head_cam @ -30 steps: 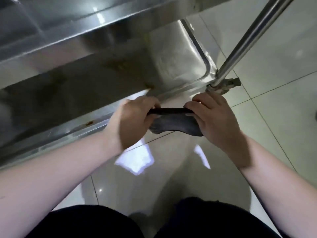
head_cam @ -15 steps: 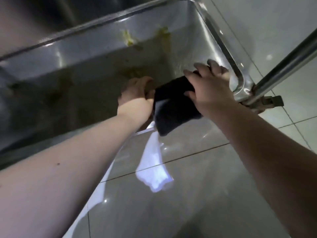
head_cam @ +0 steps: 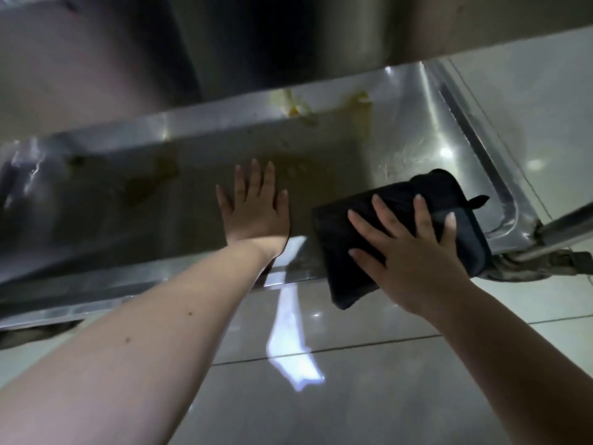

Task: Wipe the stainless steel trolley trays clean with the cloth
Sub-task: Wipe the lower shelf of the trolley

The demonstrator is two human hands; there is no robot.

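The lower stainless steel tray of the trolley fills the upper half of the view, with yellowish stains near its far wall and brownish smears across its floor. A folded dark cloth lies over the tray's near right corner, part of it hanging past the front rim. My right hand presses flat on the cloth with fingers spread. My left hand rests flat on the tray floor to the cloth's left, fingers straight, holding nothing.
The underside of the upper tray hangs low over the far part of the lower one. A trolley post and its corner bracket stand at the right. Glossy floor tiles lie below.
Both hands held the cloth before the trolley. They then moved into the lower tray; my left hand let go and lies flat, and my right hand spread over the cloth.
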